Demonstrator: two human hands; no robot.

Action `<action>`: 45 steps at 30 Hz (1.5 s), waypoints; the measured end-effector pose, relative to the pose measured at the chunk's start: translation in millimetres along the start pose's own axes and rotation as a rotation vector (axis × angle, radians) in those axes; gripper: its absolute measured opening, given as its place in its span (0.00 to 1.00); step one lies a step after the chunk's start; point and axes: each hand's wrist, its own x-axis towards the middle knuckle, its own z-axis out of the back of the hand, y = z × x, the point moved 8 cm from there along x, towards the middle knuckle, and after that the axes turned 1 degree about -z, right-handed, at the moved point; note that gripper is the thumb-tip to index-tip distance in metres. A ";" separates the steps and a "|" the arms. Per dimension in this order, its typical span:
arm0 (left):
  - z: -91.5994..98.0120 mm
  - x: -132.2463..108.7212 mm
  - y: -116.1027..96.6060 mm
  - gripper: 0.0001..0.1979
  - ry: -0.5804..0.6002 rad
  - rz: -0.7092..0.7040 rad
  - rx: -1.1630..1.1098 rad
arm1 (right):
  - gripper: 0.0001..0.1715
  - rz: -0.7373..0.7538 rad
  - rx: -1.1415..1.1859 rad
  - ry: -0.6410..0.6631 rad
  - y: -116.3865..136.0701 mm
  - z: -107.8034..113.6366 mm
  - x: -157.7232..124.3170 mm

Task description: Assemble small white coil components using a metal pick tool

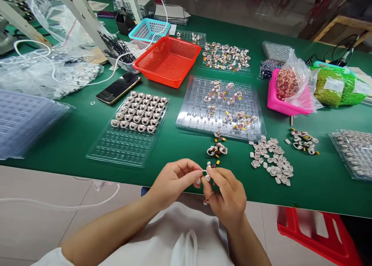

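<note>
Above the table's near edge, my left hand (pixel 176 181) and my right hand (pixel 229 192) meet, both with fingers closed in a pinch. Between the fingertips is a small white ring-shaped part (pixel 207 177), held from both sides. A second small piece (pixel 206 201) shows under my right fingers; whether it joins the first I cannot tell. Just beyond the fingertips lie a few white ring-shaped parts with yellow tabs and dark wires (pixel 217 149). Loose white shell pieces (pixel 273 159) are heaped to the right of my right hand.
Left of centre, a clear tray (pixel 122 148) carries rows of finished-looking pieces (pixel 141 111). Wired parts lie on a larger clear tray (pixel 192 107) ahead. Around these are a black phone (pixel 118 88), a red basket (pixel 168 59), a pink basket (pixel 287 107) and stacked trays (pixel 26 122).
</note>
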 end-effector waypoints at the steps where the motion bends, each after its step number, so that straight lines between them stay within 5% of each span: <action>1: -3.6 1.2 8.4 0.10 0.041 0.102 -0.117 | 0.16 -0.002 0.027 0.004 0.1 -0.8 0.2; 8: -23.3 0.7 30.3 0.12 0.199 0.384 -0.522 | 0.16 0.004 0.128 0.069 0.2 -10.0 -3.3; 18: -26.7 -2.9 36.6 0.13 0.197 0.439 -0.496 | 0.11 0.057 0.054 0.009 3.1 -9.5 -6.3; 28: -22.5 -4.8 25.6 0.25 0.213 0.203 -0.365 | 0.11 0.054 0.039 0.103 -0.7 -10.6 -7.8; 45: -13.7 -6.3 34.1 0.26 0.079 0.183 -0.319 | 0.15 0.113 -0.092 0.063 9.3 -9.4 -10.5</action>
